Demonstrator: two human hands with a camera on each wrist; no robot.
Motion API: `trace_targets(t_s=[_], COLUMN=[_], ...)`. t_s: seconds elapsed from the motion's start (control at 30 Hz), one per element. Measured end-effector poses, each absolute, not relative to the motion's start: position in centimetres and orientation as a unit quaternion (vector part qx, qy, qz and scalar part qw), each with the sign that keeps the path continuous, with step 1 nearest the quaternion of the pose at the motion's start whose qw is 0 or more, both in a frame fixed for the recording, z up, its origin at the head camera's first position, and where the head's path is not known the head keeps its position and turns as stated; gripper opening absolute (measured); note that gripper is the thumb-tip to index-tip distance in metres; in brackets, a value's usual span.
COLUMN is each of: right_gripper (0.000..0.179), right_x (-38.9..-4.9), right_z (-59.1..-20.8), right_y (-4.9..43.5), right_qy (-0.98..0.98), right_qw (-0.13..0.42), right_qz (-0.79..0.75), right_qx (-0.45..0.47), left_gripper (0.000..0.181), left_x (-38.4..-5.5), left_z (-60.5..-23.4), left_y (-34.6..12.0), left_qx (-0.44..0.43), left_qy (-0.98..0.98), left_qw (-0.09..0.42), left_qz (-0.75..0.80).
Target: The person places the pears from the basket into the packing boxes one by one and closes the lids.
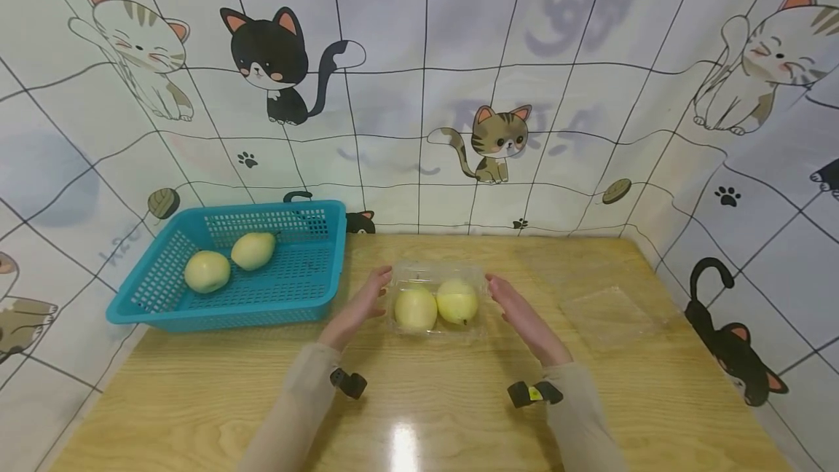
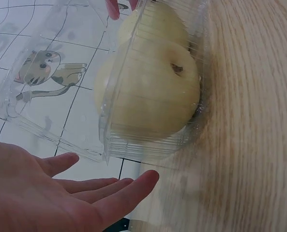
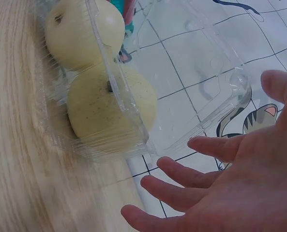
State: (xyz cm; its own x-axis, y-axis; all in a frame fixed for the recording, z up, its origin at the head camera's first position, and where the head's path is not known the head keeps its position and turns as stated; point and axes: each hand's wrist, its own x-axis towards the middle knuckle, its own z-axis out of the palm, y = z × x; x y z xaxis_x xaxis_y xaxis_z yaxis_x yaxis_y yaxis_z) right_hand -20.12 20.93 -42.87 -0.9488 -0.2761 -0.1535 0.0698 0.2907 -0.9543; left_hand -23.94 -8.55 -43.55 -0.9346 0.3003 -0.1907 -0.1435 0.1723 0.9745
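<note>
A clear plastic clamshell box stands on the table with two pale yellow pears side by side inside it. Its hinged lid is raised at the back, seen most plainly in the wrist views. At the box's left side is my left hand, palm turned inward and fingers extended, a fingertip close by the lid's corner. My right hand mirrors it on the other side, its spread fingers beside the box and thumb close to the lid. Neither hand grips anything.
To the left, a blue plastic basket holds two more pears. A flat transparent plastic piece lies on the wooden table at right. Behind rises a cat-patterned wall covering, which also flanks both sides.
</note>
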Motion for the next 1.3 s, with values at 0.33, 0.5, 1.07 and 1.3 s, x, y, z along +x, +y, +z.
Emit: trace_targets(t_s=[0.33,0.5,1.07,1.3], right_gripper=[0.068,0.07,0.069,0.065], right_x=[-19.6,-19.5,-18.7,-18.6], right_z=[-43.7,-44.1,-44.5,-45.2], right_y=[20.8,20.9,20.6,20.7], right_qy=[0.781,0.777,0.783,0.799], right_qw=[0.162,0.162,0.172,0.164], right_qz=[-0.598,-0.603,-0.595,-0.576], right_qx=[-0.074,-0.073,-0.054,-0.053], left_gripper=[0.059,0.059,0.061,0.061], left_x=[-23.7,-23.6,-27.7,-28.5], left_z=[-43.7,-43.8,-53.0,-55.4], left_y=[-8.5,-8.4,-10.0,-9.9], left_qx=[0.042,0.04,0.107,0.074], left_qy=[0.752,0.752,0.736,0.725], left_qw=[0.184,0.186,0.159,0.176], left_qz=[0.631,0.631,0.65,0.662])
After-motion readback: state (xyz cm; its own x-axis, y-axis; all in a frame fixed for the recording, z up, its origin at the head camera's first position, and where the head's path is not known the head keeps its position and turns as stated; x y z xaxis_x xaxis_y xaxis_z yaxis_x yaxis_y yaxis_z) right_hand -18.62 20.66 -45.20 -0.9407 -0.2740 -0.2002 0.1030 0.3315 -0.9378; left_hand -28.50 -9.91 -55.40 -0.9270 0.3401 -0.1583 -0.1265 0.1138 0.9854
